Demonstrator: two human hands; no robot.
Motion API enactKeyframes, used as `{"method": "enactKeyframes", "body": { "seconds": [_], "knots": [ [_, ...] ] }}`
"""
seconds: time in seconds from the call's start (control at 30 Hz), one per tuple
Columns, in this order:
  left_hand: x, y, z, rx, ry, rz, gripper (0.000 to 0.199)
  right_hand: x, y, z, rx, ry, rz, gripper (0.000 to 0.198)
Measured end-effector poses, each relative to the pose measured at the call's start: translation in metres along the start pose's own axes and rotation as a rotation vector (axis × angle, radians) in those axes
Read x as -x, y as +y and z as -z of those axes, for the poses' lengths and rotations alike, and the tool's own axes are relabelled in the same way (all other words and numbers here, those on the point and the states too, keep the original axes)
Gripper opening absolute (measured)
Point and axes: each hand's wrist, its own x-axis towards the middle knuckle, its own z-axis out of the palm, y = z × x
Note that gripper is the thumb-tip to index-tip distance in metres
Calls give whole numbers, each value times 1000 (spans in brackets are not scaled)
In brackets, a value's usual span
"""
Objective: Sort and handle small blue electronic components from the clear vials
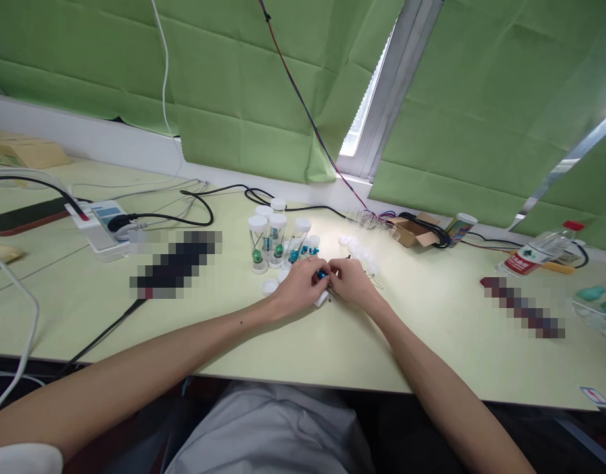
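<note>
left hand [303,286]: fingers curled to a narrow pinch, thumb and forefinger closed about a shiny blue piece [322,274]. right hand [349,282]: fingers bent, tips meeting the left fingertips beside the same piece; whether it grips anything cannot be told. blue piece: at the left hand's fingertips, just left of the right hand, above the counter [263,336], partly hidden by fingers.

beneath the hands: one small white object [321,299], partly covered. just behind the left hand: loose blue pieces [310,250], several. behind and left, crowding that side: clear tubes with white caps, upright, in a close group, the front one [258,253] with a green ball inside. beside the left wrist: loose white cap [270,288], flat. behind the right hand: scattered white caps [356,250].

farther back: clear cups [384,228], open cardboard box [415,230], printed can [461,229]. far right: red-capped bottle [539,253], tilted. far left: white power strip [102,240] with black plug [120,225]. rear: green blinds [263,99].
</note>
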Motion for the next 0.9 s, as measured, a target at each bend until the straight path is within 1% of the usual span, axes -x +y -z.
{"method": "enactKeyframes", "body": {
  "seconds": [0.9],
  "knots": [
    [0, 1, 1, 7, -11, -7, 14, 1, -3, 2, 13, -28, 12, 18]
  ]
}}
